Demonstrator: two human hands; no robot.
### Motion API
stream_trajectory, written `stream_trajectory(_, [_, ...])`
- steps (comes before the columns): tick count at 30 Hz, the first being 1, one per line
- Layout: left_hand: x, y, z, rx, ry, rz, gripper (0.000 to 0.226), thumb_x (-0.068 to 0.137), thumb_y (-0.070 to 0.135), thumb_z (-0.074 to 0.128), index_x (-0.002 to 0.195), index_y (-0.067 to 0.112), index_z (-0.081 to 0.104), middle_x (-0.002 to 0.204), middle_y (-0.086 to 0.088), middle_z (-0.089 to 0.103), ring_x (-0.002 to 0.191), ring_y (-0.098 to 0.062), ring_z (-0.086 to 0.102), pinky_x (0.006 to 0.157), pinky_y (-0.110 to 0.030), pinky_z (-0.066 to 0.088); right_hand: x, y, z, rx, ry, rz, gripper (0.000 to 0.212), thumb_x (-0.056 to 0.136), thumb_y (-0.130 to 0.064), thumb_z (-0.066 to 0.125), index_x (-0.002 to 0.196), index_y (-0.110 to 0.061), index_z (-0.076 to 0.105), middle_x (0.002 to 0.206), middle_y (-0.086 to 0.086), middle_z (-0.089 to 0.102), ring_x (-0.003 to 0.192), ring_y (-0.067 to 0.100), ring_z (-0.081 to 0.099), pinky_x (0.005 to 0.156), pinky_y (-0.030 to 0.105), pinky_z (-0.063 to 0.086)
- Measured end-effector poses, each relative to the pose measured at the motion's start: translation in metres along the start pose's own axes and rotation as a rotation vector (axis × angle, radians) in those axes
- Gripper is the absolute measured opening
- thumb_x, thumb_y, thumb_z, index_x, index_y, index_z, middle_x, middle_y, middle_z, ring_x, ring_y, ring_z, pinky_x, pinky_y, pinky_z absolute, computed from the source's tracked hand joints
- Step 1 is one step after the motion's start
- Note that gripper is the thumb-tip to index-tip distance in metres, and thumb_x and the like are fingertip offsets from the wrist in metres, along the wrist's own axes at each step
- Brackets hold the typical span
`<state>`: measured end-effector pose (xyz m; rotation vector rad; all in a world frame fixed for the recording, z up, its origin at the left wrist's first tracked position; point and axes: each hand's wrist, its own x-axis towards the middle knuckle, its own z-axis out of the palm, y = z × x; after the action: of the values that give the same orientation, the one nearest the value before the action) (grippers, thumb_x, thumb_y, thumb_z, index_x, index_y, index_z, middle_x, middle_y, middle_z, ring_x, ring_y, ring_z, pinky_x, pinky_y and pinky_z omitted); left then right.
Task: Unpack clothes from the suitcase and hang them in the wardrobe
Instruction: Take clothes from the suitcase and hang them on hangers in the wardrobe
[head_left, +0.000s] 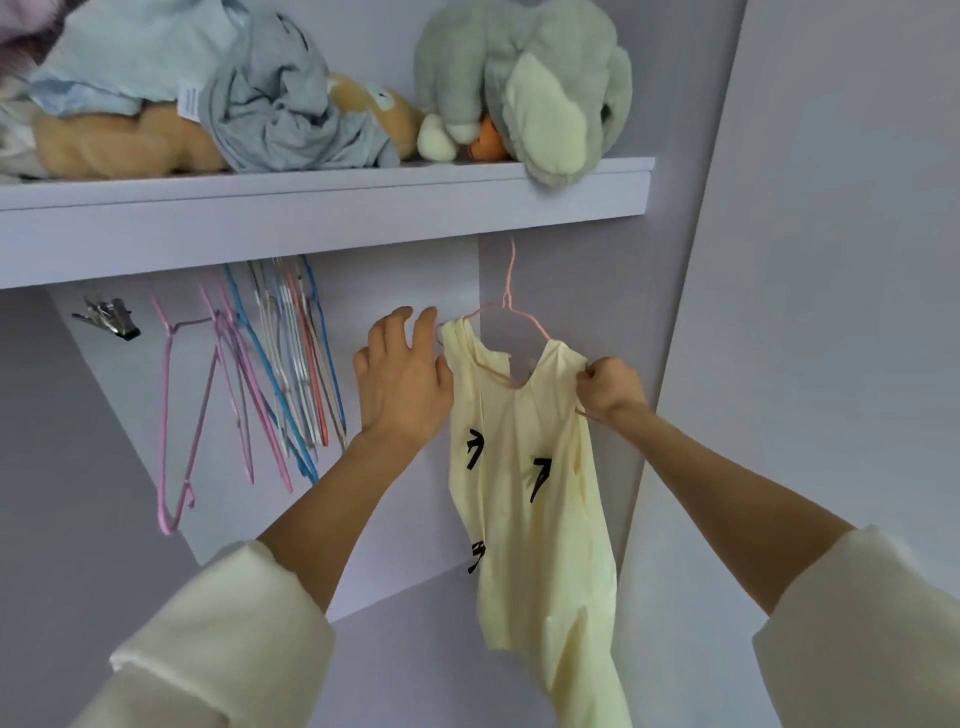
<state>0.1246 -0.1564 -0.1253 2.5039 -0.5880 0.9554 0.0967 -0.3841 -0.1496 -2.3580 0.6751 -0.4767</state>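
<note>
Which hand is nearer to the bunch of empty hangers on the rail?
Left. The left hand is open just right of the empty hangers, beside the yellow shirt. The right hand pinches the shirt's far shoulder.

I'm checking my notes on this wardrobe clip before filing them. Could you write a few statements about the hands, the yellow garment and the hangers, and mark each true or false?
1. The yellow garment hangs on a pink hanger. True.
2. The right hand is flat and open, away from the cloth. False: it pinches the garment's shoulder.
3. The left hand is open with its fingers spread beside the garment's other shoulder. True.
4. The spare hangers lie stacked on the shelf. False: they hang below the shelf, left of the garment.
5. Soft toys, among them a grey plush toy, sit on the shelf. True.
</note>
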Motion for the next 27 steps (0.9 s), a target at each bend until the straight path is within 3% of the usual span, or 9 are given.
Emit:
stream_trajectory(4, [0.018,0.006,-0.001,0.153,0.302,0.188,0.05,0.077,0.016,0.054,0.126,0.01,0.051,0.129,-0.02,0.051,0.121,-0.034,0.04,0.088,-0.046,0.038,0.023,-0.009,0.003,0.056,0.048,-0.032,0.029,0.085,-0.005,0.038,0.057,-0.011,0.036,0.071,0.009,0.056,0.071,0.029,0.051,0.062,0.028,0.039])
stream_trajectory(8, [0.037,0.006,-0.001,0.371,0.506,0.254,0.063,0.075,0.015,0.058,0.136,0.012,0.044,0.142,-0.02,0.041,0.132,-0.034,0.028,0.101,-0.047,0.026,0.054,-0.014,0.012,0.095,0.106,-0.059,0.028,0.084,-0.002,0.038,0.057,-0.01,0.037,0.08,0.014,0.058,0.073,0.03,0.051,0.063,0.029,0.039])
stream_trajectory(11, [0.056,0.007,0.005,0.471,0.5,0.149,0.072,0.077,0.022,0.058,0.144,0.014,0.03,0.15,-0.018,0.029,0.139,-0.04,0.021,0.111,-0.055,0.019,0.079,-0.018,0.017,0.123,0.154,-0.084,0.03,0.086,-0.004,0.039,0.057,-0.01,0.035,0.084,0.017,0.055,0.081,0.035,0.053,0.065,0.031,0.037])
stream_trajectory(14, [0.069,0.004,0.014,0.502,0.496,0.112,0.075,0.079,0.024,0.055,0.146,0.013,0.025,0.153,-0.019,0.022,0.14,-0.043,0.017,0.112,-0.058,0.012,0.1,-0.022,0.023,0.143,0.172,-0.094,0.027,0.089,-0.005,0.04,0.062,-0.006,0.041,0.102,0.024,0.062,0.099,0.039,0.057,0.068,0.032,0.039])
stream_trajectory(16, [0.075,-0.001,0.022,0.524,0.535,0.101,0.075,0.079,0.025,0.054,0.147,0.013,0.023,0.154,-0.019,0.02,0.141,-0.043,0.015,0.112,-0.058,0.008,0.115,-0.024,0.03,0.163,0.162,-0.08,0.018,0.089,-0.005,0.041,0.084,0.004,0.056,0.111,0.025,0.061,0.105,0.04,0.056,0.075,0.034,0.043])
stream_trajectory(19, [0.08,-0.007,0.03,0.556,0.589,0.109,0.077,0.079,0.026,0.055,0.147,0.013,0.022,0.154,-0.018,0.02,0.141,-0.042,0.014,0.112,-0.058,0.007,0.129,-0.016,0.047,0.16,0.142,-0.039,0.027,0.089,-0.005,0.043,0.107,0.009,0.058,0.117,0.025,0.059,0.11,0.039,0.055,0.085,0.037,0.046])
stream_trajectory(27, [0.085,-0.009,0.035,0.612,0.628,0.105,0.081,0.079,0.03,0.056,0.148,0.014,0.019,0.153,-0.017,0.019,0.14,-0.041,0.012,0.111,-0.057,0.003,0.13,-0.001,0.052,0.026,0.082,-0.011,0.028,0.088,-0.005,0.042,0.11,0.005,0.057,0.118,0.021,0.058,0.109,0.039,0.056,0.085,0.036,0.047])
